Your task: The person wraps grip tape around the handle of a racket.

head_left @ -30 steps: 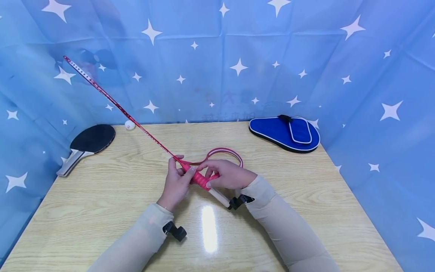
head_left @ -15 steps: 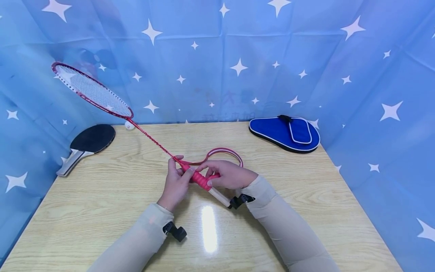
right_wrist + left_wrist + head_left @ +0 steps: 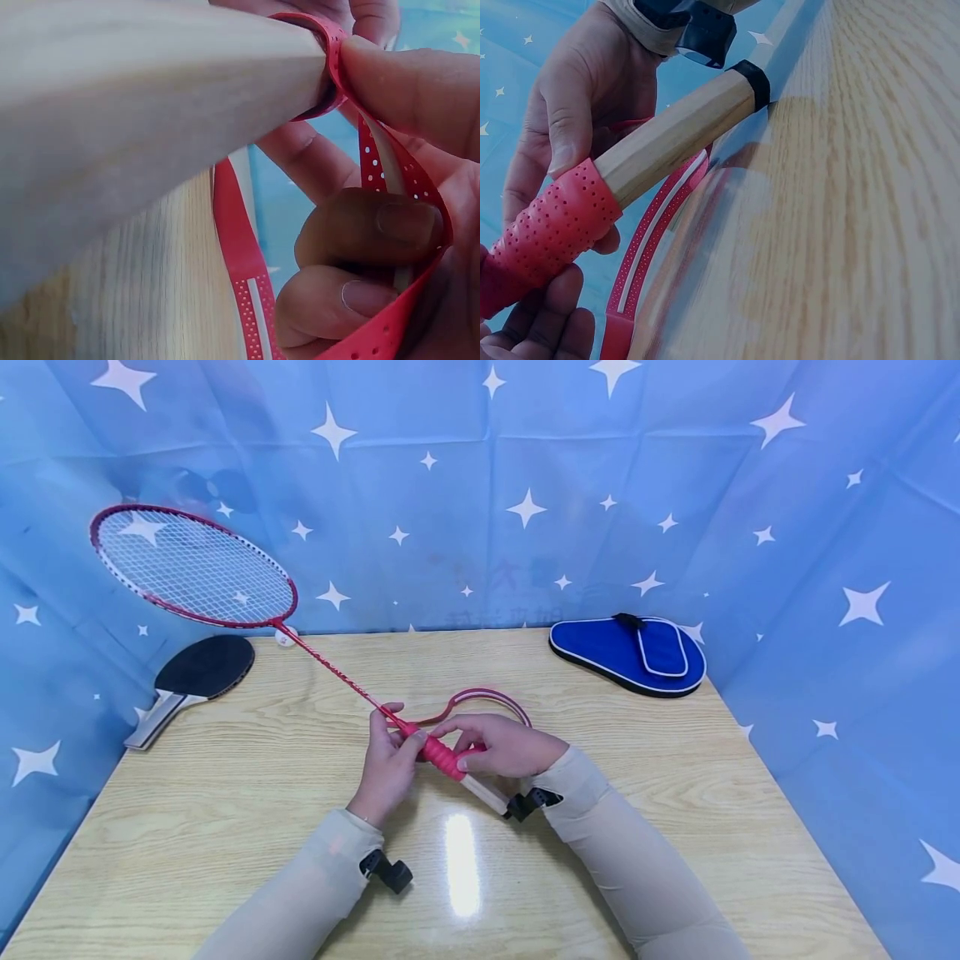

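Mid-frame, I have the left hand (image 3: 386,768) pinching the racket (image 3: 333,668), likely steadying it while the right hand (image 3: 506,745) pinches red tape (image 3: 442,757).

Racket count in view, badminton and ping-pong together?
2. Badminton racket: left hand holds it, right hand pinches its red tape. Ping-pong paddle: far-left corner of the table. Blue case could hide another.

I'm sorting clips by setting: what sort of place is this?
Probably an indoor recording booth, judging by the starry blue curtain hanging behind and beside the wood-grain table, and the small black wrist-worn cameras.
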Demonstrator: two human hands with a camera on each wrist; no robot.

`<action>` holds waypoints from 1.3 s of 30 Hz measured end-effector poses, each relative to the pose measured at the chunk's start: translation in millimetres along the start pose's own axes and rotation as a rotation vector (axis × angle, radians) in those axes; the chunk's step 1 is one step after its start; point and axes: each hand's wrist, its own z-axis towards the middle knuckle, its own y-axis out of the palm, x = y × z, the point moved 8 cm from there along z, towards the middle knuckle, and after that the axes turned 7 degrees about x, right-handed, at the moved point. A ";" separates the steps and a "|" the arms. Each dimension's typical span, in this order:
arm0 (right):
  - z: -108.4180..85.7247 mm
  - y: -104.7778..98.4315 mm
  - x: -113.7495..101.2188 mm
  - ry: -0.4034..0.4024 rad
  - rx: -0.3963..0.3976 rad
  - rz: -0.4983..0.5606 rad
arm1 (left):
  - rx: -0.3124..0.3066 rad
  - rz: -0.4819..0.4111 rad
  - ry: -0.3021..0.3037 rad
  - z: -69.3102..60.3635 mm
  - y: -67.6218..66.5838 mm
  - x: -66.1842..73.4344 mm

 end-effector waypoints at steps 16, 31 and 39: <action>0.4 2.2 1.9 0.016 -0.009 0.052 | 0.012 0.007 -0.016 0.0 -0.4 1.5; 1.4 0.5 3.4 0.034 0.006 0.062 | -0.009 -0.009 -0.018 0.5 0.9 -2.7; 1.3 2.8 4.9 0.047 -0.004 0.077 | 0.012 0.008 -0.022 0.2 -1.3 -0.2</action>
